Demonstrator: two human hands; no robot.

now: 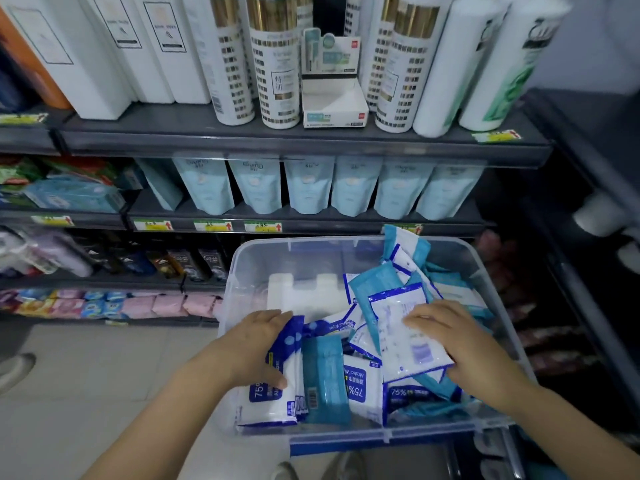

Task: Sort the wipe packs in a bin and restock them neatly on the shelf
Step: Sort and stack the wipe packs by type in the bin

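A clear plastic bin [304, 251] stands in front of the shelves and holds several wipe packs, some blue-and-white marked 75%, some teal. My left hand [258, 344] grips a stack of blue-and-white packs [273, 400] standing on edge at the bin's left side. My right hand [464, 344] holds a white pack with a blue border [398, 327], fingers on its top face, above the loose pile at the right. A teal pack [325, 379] stands between the two hands. More teal packs [405, 251] lean against the bin's back right wall.
The dark shelf [311, 221] just behind the bin carries a row of pale blue pouches [308, 185]. The shelf above holds tall white bottles [277, 64] and a small open carton [334, 102]. Lower shelves at left hold pink packs [169, 304]. Pale floor tiles lie at left.
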